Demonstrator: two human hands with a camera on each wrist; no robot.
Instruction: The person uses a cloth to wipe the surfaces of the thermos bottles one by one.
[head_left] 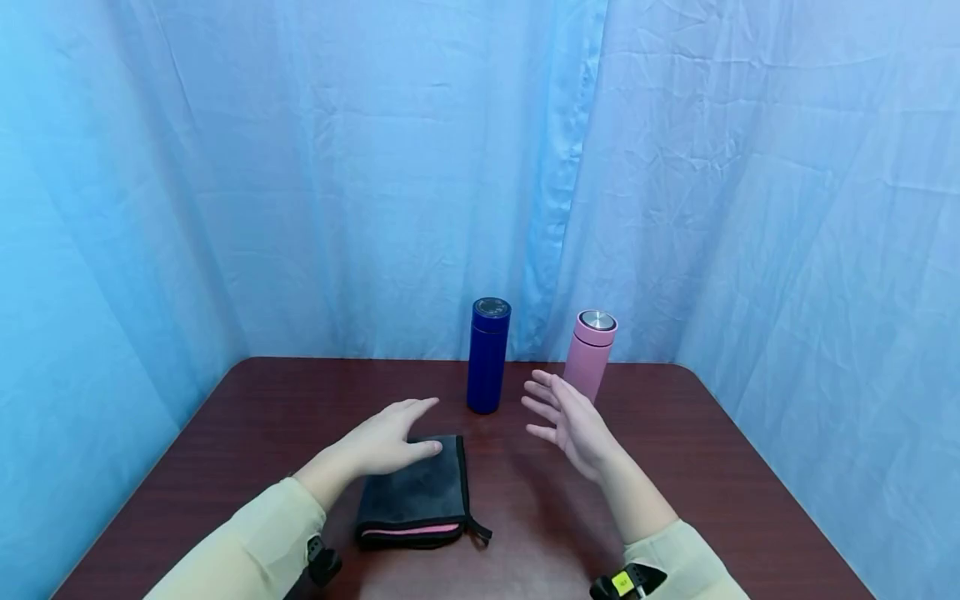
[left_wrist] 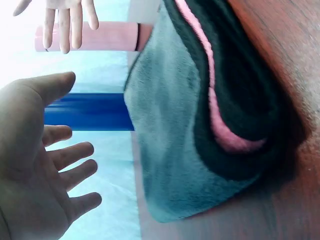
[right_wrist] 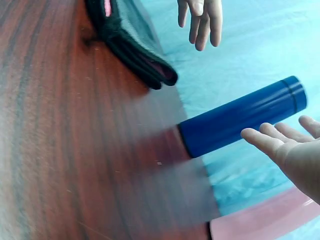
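- My left hand [head_left: 382, 437] is free, its fingers extended and the thumb held apart from them, raised above the table.
- My right hand [head_left: 577, 429] is free too, fingers spread and pointing forward and inward, with nothing grasped; it is also held above the table.
- Right below my left fingers and thumb lies the folded cloth [head_left: 420, 500], grey with black edging. The left wrist view shows a gap between it and my fingertips.
- A pink layer [head_left: 412, 530] peeks out of the cloth's fold on the side away from my left fingertips, and a short black loop [head_left: 480, 531] sticks out at the corner towards my right arm.
- The blue bottle [head_left: 487, 367] stands upright beyond my fingers, between my two hands.
- The pink bottle [head_left: 589, 358] stands just beyond my right fingers, which hide its lower part from the head view.
- Under both hands spreads the dark red-brown table [head_left: 300, 408]; the pale blue curtain [head_left: 412, 167] hangs farther ahead of my fingertips, behind both bottles.
- Behind my fingers, a black strap [head_left: 324, 562] crosses my left sleeve [head_left: 255, 542].
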